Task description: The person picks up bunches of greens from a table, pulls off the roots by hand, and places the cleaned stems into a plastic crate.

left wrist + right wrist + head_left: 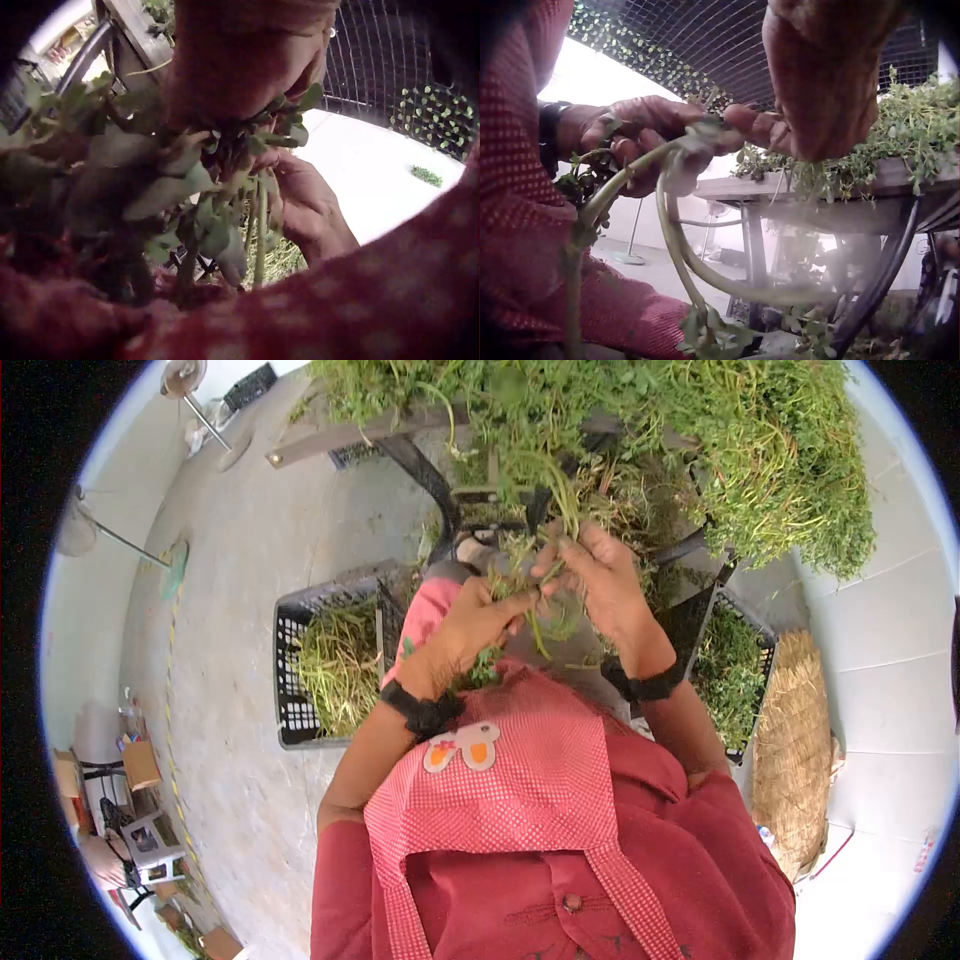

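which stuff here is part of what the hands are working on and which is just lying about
In use:
left hand and right hand, both gripping green stems
heap of greens on the table
black crate with sorted stems

Lying about:
straw mat
fan stand
boxes by the wall

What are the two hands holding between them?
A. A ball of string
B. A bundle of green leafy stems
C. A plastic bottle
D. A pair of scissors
B: the left hand and the right hand both grip green leafy stems above the lap.
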Available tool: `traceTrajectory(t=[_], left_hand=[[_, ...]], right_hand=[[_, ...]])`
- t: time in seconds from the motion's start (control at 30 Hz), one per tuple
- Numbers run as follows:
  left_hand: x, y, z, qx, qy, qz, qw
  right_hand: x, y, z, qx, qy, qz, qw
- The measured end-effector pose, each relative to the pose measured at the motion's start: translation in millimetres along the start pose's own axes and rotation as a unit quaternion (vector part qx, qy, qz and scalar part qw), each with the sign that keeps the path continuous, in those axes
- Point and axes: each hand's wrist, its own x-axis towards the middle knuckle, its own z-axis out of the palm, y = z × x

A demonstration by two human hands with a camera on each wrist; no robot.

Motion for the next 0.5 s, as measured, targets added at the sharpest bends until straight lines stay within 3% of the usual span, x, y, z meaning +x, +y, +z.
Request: traceTrajectory(t=[0.17,0.2,0.33,0.43,0.5], left_hand=[[1,-3,-2,0.043,-0.032,0.033,0.998],[-6,5,7,0.033,-0.032,0.111,0.993],[13,-31,-2,0.103,-0.02,0.136,0.985],[8,-23,0,0.164,-0.025,0.111,0.98],[-6,0,11,0.286,0.019,0.129,0.949]], right_hand=[[-2,-1,-4,0.003,-0.021,-0.008,1.0],[-2,0,-4,0.004,-0.037,-0.023,0.999],[-5,2,-3,0.01,-0.011,-0.003,1.0],[-6,5,-4,0.042,0.007,-0.001,0.999],[-7,7,-3,-0.036,0.02,-0.01,0.999]])
